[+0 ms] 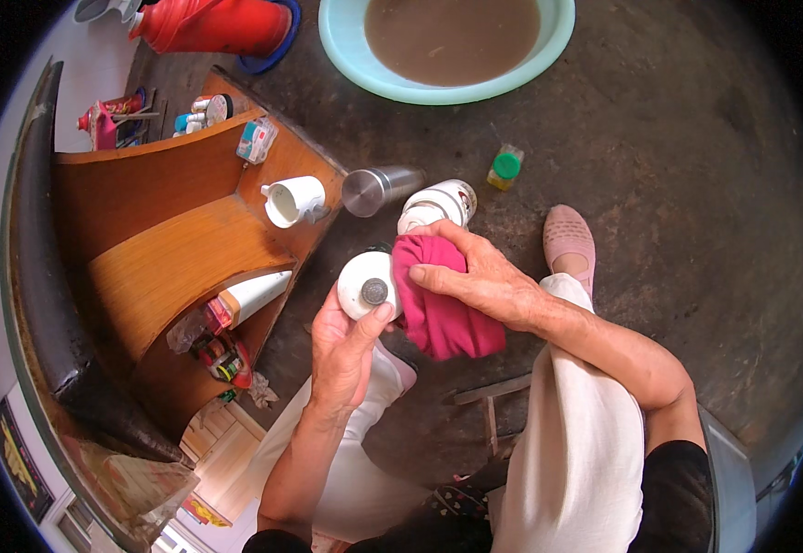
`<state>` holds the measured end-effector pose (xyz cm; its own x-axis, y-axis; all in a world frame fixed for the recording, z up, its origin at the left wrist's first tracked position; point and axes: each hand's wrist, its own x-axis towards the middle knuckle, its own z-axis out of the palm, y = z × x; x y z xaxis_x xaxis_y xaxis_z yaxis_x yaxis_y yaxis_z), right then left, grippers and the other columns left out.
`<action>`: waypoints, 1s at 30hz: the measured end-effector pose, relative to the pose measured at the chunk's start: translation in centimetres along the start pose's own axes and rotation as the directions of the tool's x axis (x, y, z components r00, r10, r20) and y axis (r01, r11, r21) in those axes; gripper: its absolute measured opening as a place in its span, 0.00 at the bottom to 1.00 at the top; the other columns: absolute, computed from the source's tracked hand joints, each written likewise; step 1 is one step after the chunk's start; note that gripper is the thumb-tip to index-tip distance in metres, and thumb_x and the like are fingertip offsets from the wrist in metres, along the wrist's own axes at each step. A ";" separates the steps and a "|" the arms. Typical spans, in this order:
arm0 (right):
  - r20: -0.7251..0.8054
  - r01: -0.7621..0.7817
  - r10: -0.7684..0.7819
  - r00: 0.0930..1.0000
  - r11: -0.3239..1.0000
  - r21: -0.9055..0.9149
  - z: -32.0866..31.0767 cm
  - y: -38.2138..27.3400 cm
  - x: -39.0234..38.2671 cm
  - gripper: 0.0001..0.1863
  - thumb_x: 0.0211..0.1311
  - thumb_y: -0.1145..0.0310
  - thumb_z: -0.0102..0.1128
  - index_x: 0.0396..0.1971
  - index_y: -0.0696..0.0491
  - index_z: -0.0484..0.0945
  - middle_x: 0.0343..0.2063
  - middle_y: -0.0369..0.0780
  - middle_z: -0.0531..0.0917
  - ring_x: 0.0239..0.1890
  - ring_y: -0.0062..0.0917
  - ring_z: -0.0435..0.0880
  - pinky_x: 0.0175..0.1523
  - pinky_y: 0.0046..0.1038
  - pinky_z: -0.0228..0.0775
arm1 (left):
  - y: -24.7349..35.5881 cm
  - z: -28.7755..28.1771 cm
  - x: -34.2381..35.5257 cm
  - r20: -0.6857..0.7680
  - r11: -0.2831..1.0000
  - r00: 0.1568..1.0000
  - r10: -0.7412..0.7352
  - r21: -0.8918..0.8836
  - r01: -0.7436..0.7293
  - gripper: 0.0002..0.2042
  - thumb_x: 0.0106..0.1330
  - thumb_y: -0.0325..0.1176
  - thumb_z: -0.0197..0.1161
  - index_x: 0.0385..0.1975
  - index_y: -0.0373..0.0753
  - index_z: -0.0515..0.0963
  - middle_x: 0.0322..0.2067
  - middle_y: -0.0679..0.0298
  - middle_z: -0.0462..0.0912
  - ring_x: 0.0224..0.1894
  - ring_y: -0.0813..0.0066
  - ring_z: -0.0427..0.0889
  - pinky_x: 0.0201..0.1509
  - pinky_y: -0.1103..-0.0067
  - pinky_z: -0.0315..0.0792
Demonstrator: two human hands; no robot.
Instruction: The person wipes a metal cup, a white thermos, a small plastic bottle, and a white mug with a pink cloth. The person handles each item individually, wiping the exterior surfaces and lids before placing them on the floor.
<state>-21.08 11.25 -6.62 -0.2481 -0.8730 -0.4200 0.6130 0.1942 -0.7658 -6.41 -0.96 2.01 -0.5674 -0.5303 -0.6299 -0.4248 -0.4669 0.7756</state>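
A round white lid (353,279) with a dark knob is held at its rim by my left hand (339,348), the thumb lying near the knob. Against the lid's right edge is a bunched magenta cloth (452,318), gripped between the thumb and fingers of my right hand (489,276). Just beyond the cloth, a white container (440,205) with a printed figure is on the floor, its near end partly hidden by my right hand. To its left is a shiny steel canister (383,190).
A pale green basin (447,90) of brown water stands at the far side. On the left, a wooden shelf unit (189,244) carries a white mug (293,201) and small packages. A green-capped jar (505,168) is on the floor (678,212); a red thermos (217,26) is at far left.
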 end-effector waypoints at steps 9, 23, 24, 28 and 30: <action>-0.095 -0.013 0.036 0.995 0.971 0.237 -0.5 -0.5 0.3 0.22 0.61 0.61 0.65 0.50 0.58 0.75 0.39 0.40 0.81 0.43 0.22 0.80 0.48 0.27 0.76 | 0.5 -0.1 -0.1 -0.022 0.998 0.999 -0.039 -0.054 0.037 0.23 0.63 0.29 0.66 0.57 0.35 0.70 0.46 0.61 0.80 0.45 0.71 0.81 0.42 0.79 0.72; -0.030 0.423 -0.495 0.868 0.770 -0.477 0.0 -0.3 -0.1 0.24 0.56 0.66 0.69 0.52 0.55 0.73 0.46 0.45 0.79 0.50 0.37 0.81 0.58 0.33 0.73 | -0.2 0.0 0.0 -0.060 0.999 0.997 0.041 -0.025 -0.042 0.16 0.67 0.28 0.65 0.54 0.36 0.75 0.41 0.68 0.81 0.38 0.86 0.75 0.39 0.84 0.67; -0.019 0.417 -0.494 0.869 0.754 -0.507 0.0 -0.6 -0.2 0.24 0.56 0.66 0.69 0.52 0.55 0.73 0.46 0.45 0.79 0.49 0.38 0.81 0.57 0.34 0.73 | -0.2 0.1 0.0 -0.057 0.998 0.997 0.060 -0.001 -0.060 0.16 0.68 0.28 0.65 0.54 0.36 0.75 0.41 0.68 0.81 0.38 0.86 0.74 0.39 0.85 0.67; 0.005 0.408 -0.457 0.890 0.790 -0.458 0.3 -0.8 -0.4 0.22 0.55 0.67 0.69 0.50 0.54 0.74 0.46 0.45 0.78 0.48 0.39 0.82 0.53 0.35 0.76 | -0.5 0.1 0.1 -0.022 0.992 0.993 0.115 0.063 -0.113 0.17 0.69 0.28 0.64 0.56 0.34 0.74 0.47 0.67 0.81 0.45 0.84 0.76 0.50 0.82 0.70; 0.092 0.396 -0.405 0.910 0.780 -0.484 0.4 -0.6 -0.4 0.21 0.55 0.68 0.68 0.49 0.54 0.74 0.46 0.46 0.78 0.48 0.39 0.82 0.51 0.35 0.76 | -0.5 0.6 0.1 -0.059 0.988 0.987 0.149 0.060 -0.145 0.18 0.69 0.28 0.63 0.57 0.34 0.73 0.50 0.66 0.80 0.50 0.82 0.77 0.57 0.80 0.70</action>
<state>-21.03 11.28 -5.75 -0.4052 -0.9138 -0.0271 0.0172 0.0221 -0.9996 -6.69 -0.36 1.60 -0.5814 -0.6349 -0.5087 -0.3797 -0.3412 0.8599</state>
